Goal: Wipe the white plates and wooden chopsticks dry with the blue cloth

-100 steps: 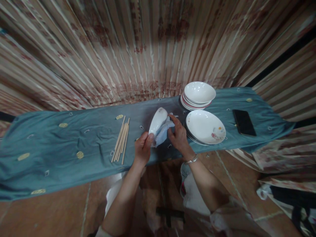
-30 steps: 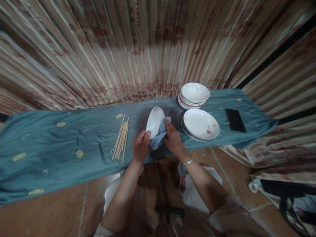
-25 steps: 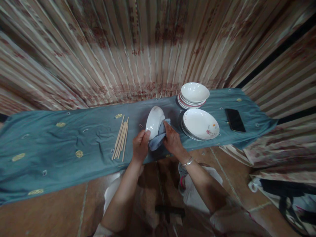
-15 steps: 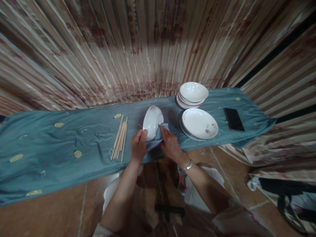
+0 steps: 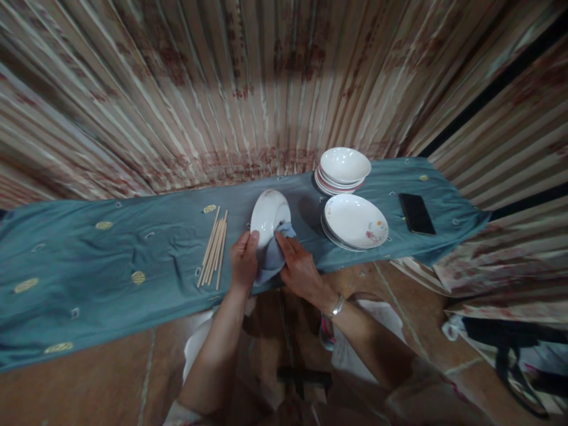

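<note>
Chopsticks of pale wood (image 5: pixel 214 248) lie loosely bunched on the teal patterned tablecloth (image 5: pixel 164 242), left of both hands. To the right stand stacked round white ceramic bowls (image 5: pixel 345 165), stacked flower-printed white plates (image 5: pixel 350 219) and a flat black phone (image 5: pixel 417 213). The left hand (image 5: pixel 244 260), thumb up, grips a tilted glossy white bowl (image 5: pixel 267 214) mid-table; the right hand (image 5: pixel 302 271), fingers angled inward, pinches a pale blue cloth (image 5: pixel 271 260) against its near right side.
</note>
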{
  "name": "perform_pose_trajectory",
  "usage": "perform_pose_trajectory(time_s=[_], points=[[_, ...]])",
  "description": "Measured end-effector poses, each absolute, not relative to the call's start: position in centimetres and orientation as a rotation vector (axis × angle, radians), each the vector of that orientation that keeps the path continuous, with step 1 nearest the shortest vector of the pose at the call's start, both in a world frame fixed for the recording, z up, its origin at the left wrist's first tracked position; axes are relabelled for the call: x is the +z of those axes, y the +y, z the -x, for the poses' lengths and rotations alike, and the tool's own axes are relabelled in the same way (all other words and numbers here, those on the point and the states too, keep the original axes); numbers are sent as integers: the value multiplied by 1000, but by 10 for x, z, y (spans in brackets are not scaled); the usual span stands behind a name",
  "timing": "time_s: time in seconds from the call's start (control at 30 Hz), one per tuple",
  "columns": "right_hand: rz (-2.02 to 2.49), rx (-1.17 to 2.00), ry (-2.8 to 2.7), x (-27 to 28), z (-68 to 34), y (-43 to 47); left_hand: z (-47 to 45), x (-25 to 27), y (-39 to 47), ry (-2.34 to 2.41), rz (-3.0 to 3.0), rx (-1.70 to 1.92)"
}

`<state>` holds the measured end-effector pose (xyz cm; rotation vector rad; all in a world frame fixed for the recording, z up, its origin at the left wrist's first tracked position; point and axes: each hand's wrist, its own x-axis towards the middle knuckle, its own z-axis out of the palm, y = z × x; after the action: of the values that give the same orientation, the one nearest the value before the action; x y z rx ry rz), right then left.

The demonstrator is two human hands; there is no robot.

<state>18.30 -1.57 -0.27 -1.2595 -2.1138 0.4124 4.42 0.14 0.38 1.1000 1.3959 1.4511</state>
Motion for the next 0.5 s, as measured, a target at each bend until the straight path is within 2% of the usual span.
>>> perform_pose_trajectory(time_s=[0.5], points=[[1301, 433, -2026, -5, -188, 5, -42, 4, -1, 1395, -1227, 1431]])
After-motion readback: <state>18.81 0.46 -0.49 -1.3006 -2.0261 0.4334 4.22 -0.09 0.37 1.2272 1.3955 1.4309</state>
